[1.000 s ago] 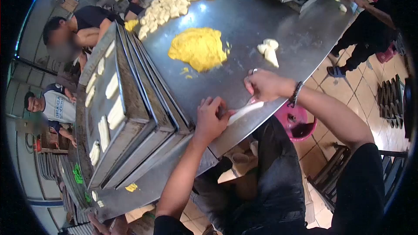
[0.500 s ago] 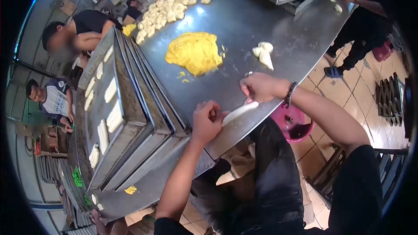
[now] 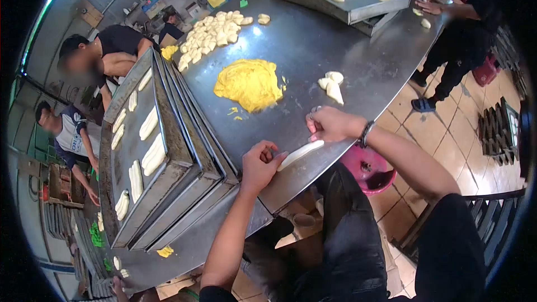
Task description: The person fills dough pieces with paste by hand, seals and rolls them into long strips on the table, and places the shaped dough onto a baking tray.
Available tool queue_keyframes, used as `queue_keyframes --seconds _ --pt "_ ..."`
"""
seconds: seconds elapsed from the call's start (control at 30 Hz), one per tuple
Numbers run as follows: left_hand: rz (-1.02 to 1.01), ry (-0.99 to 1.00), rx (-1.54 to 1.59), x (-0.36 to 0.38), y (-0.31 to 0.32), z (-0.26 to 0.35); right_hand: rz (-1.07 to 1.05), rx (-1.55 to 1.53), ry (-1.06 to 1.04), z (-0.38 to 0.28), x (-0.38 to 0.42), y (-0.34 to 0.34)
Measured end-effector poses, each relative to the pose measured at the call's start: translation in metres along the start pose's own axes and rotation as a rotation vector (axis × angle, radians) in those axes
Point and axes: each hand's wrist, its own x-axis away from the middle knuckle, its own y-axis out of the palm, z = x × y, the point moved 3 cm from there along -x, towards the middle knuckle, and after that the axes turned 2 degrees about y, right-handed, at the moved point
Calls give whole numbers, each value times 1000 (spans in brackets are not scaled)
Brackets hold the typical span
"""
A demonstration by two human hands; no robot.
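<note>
A long, thin strip of white dough lies on the metal table near its front edge. At its left end is my left hand, thumb and fingers curled together against the dough tip. My right hand is just above the right end, fingers bent inward; whether it pinches any dough is hidden. Beyond my right hand rest a few white dough pieces. A flat yellow mass is spread farther up the table, with a large pile of pale dough pieces behind it.
Stacked metal trays with shaped dough stand to the left. Another tray stack is at the back right. Co-workers are at the left and upper right. A pink basin sits below the table edge.
The view has shifted slightly, so the table contents appear lower. My hands remain by the dough strip, the right one slightly farther from its end. The left co-workers have changed posture.
</note>
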Motion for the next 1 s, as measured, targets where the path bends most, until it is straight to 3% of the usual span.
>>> queue_keyframes --seconds 0.03,0.13,0.17,0.3,0.37,0.4,0.47,0.5,0.57,0.7,0.8,0.87,0.9,1.0 --pt "8 17 3 -1 0 -1 11 15 -4 1 5 3" --pt "76 116 -82 4 4 -10 350 9 -131 0 17 10" --pt "104 170 -89 5 4 -9 344 19 -142 -2 19 15" --pt "181 284 -71 4 5 -5 646 -39 61 3 19 21" --pt "236 330 -87 8 6 -1 1050 86 121 -4 23 18" --pt "278 371 -85 6 9 -7 1070 101 86 -12 20 12" --pt "346 436 -90 8 7 -11 1178 139 883 -12 21 0" --pt "372 416 -23 10 7 -13 1202 139 853 -12 17 -5" --pt "411 421 46 13 6 -10 941 -4 1041 11 5 -8" --pt "402 347 119 27 9 -2 946 -105 1028 19 1 -14" --pt "410 276 147 43 10 -1 932 -305 851 23 12 -14" --pt "386 164 437 58 17 -18 898 -293 806 21 39 -8" --pt "390 146 429 71 16 -22 860 -289 766 19 54 -4" --pt "315 14 442 132 22 -10 854 -346 485 -2 112 31"
